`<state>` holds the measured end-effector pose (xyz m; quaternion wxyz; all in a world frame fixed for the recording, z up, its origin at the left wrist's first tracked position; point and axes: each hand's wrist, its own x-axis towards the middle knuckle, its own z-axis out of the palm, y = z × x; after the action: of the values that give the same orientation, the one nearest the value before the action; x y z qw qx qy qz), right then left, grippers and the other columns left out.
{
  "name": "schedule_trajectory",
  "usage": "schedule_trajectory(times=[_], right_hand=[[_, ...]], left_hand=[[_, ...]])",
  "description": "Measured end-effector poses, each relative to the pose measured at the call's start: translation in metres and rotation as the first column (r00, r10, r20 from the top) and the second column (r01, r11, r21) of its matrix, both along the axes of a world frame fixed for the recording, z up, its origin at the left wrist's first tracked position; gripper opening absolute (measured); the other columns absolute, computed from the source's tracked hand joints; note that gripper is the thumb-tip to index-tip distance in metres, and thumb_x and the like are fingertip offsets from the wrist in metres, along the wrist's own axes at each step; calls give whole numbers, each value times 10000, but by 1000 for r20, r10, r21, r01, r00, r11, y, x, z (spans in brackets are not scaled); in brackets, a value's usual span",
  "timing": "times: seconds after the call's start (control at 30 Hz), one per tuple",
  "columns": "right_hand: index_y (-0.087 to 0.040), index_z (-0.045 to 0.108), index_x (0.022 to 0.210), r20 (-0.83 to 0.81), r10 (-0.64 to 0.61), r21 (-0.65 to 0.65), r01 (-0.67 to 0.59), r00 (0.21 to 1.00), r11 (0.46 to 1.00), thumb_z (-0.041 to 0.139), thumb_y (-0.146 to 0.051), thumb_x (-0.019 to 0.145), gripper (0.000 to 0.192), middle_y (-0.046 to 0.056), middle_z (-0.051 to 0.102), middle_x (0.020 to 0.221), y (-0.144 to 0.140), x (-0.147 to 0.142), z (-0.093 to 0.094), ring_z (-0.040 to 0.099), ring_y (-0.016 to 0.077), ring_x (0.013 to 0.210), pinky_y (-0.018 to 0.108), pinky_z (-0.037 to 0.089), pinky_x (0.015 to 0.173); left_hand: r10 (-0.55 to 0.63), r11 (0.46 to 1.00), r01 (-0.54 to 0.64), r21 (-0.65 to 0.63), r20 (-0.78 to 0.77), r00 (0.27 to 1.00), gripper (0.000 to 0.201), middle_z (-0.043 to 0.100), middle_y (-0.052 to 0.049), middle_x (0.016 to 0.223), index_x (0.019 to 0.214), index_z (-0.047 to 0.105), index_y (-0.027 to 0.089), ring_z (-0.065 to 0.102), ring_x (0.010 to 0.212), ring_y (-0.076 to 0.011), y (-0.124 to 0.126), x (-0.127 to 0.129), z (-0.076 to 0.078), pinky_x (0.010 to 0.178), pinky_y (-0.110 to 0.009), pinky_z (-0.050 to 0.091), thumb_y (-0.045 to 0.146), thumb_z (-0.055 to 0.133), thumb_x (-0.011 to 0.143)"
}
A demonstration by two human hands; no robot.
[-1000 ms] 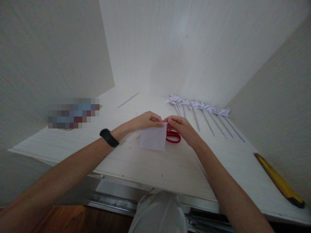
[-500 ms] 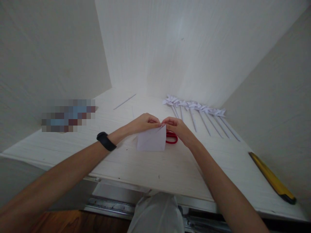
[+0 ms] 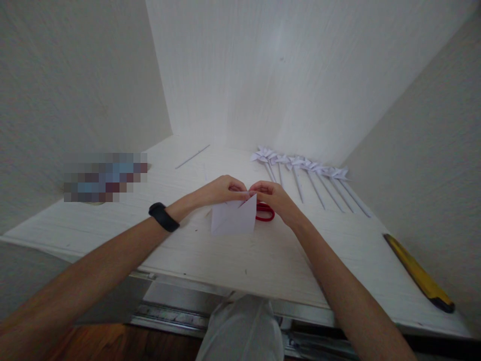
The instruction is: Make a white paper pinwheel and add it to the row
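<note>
While a grey-clad knee [image 3: 240,331] shows at the bottom edge, both forearms reach over the white desk [image 3: 263,260]; the left wrist wears a black band [image 3: 163,216]. The left hand [image 3: 221,189] and right hand [image 3: 274,195] meet at mid-desk, fingertips pinched on the top edge of a folded white paper [image 3: 233,216]. Red scissors [image 3: 265,213] lie just behind it, partly hidden by the right hand. A yellow cutter [image 3: 419,273] lies far right. Beyond, paper pinwheels [image 3: 300,165] lie in a row, and a thin stick [image 3: 192,156] lies apart at the back left.

Bare forearms, no sleeves. Black band [image 3: 163,216] on left wrist. Light grey trouser leg [image 3: 240,328] at bottom edge.
</note>
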<state>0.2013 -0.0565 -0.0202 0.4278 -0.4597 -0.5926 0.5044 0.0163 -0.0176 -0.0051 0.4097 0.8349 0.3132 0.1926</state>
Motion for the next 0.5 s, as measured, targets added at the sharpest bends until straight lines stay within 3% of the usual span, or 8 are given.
schedule_trajectory(times=[0.17, 0.5], right_hand=[[-173, 603, 729, 19, 3, 36, -4, 1000, 999, 636, -221, 671, 82, -18, 642, 683, 0, 1, -1, 572, 89, 609, 228, 451, 597], [-166, 618, 751, 51, -14, 96, 9, 999, 995, 611, -243, 676, 107, -22, 622, 669, 2, 1, -1, 548, 82, 593, 225, 445, 591]], left_hand=[[-30, 998, 31, -62, 24, 999, 386, 583, -6, 632, 801, 684, 120, 477, 534, -85, 3, 0, -3, 467, -189, 313, 487, 572, 763], [57, 986, -46, -157, 65, 996, 299, 617, -16, 647, 803, 675, 109, 521, 536, -92, 5, 1, -5, 478, -188, 350, 394, 609, 743]])
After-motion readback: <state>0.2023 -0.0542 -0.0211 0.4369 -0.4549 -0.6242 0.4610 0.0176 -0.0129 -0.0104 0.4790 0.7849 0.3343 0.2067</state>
